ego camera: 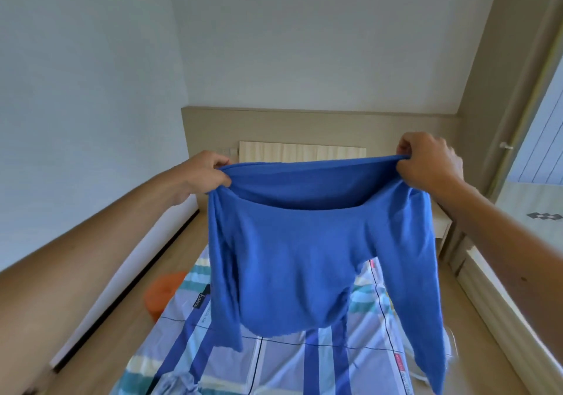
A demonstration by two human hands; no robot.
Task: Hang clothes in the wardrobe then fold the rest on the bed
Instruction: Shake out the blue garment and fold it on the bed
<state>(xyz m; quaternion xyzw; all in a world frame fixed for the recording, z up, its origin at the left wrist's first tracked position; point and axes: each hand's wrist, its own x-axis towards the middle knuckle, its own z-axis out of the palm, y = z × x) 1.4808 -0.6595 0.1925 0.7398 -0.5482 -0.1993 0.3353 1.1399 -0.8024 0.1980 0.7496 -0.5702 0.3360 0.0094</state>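
Right now both my hands are up in front of me, holding the blue long-sleeved knit top (289,242) in the air above the bed with the blue, teal and white striped sheet (274,361). My left hand (210,171) pinches the top edge at one corner, fingers (221,178) curled over the fabric. My right hand (426,163) grips the opposite corner the same way, its fingers (405,169) bunched tight round a fold. The opening between them sags in a shallow curve. Both sleeves hang straight down, and the one on my right reaches lower, close to the sheet. The hem hangs clear of the bed.

I judge this to be the start of a fold, since I see no hanger in my hands. To do it well I would draw the two corners apart until the edge runs straight and give one light shake so the sleeves fall untwisted. Then I would lower the hem onto the sheet first and lay the body flat. The knit looks soft and stretchy, so a hard tug could pull the opening out of shape. An orange object (161,291) lies at the bed's left edge, apart from where the top would land; I cannot tell what it is.
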